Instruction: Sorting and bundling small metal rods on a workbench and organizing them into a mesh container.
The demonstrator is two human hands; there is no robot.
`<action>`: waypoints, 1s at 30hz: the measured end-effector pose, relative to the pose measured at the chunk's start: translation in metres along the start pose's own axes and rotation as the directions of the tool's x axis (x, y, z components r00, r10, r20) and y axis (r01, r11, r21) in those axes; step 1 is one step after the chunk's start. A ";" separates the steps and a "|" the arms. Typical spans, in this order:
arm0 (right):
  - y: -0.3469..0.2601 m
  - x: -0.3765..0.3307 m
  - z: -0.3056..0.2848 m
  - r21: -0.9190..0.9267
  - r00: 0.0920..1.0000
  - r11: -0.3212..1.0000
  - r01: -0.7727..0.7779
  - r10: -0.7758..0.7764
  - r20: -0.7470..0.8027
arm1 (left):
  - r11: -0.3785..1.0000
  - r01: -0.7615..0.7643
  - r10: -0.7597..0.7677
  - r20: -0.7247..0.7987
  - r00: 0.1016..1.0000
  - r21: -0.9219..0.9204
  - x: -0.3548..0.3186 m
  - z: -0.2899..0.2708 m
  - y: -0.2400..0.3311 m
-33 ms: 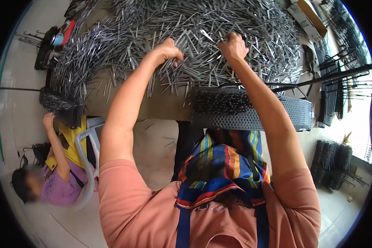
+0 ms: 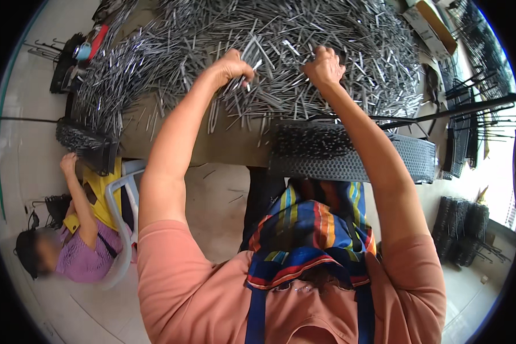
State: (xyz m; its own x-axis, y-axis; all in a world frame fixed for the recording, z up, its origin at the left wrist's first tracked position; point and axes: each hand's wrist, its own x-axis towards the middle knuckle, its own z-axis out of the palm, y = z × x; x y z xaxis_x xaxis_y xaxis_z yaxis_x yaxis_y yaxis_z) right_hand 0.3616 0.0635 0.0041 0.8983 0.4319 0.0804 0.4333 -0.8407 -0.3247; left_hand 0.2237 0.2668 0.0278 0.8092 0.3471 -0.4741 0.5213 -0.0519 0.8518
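Note:
A broad heap of thin grey metal-looking strips covers the table in front of me. My left hand is closed at the heap's near side, its fingers curled around some strips that jut out past it. To the right, my right hand is down on the heap with bent fingers pointing away from me. Its fingertips are partly hidden, and what they grip I cannot make out. Under my right forearm, a dark perforated rack runs along the table's near edge, with many strip ends showing in its left part.
On the left a person in a purple top sits on a grey chair, one hand at another dark rack. A black rod crosses at right. An open cardboard box stands far right, and dark racks stack on the floor.
Strips beside my left hand have shifted and now stick up more. The bright strip near my right hand lies differently. Both hands stay in nearly the same places.

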 end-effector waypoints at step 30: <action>-0.034 -0.016 0.002 -0.092 0.281 0.353 0.931 -0.535 0.796 | 0.859 -0.463 0.479 -0.664 0.574 0.219 0.010 0.057 -0.154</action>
State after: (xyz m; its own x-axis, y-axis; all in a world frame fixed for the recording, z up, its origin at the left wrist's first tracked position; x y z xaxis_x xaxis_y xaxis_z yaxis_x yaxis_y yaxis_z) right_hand 0.3325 0.0862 0.0116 -0.0369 0.8316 -0.5542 0.9961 0.0753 0.0466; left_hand 0.1670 0.2247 -0.1206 0.5340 0.7964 0.2839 0.1322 -0.4103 0.9023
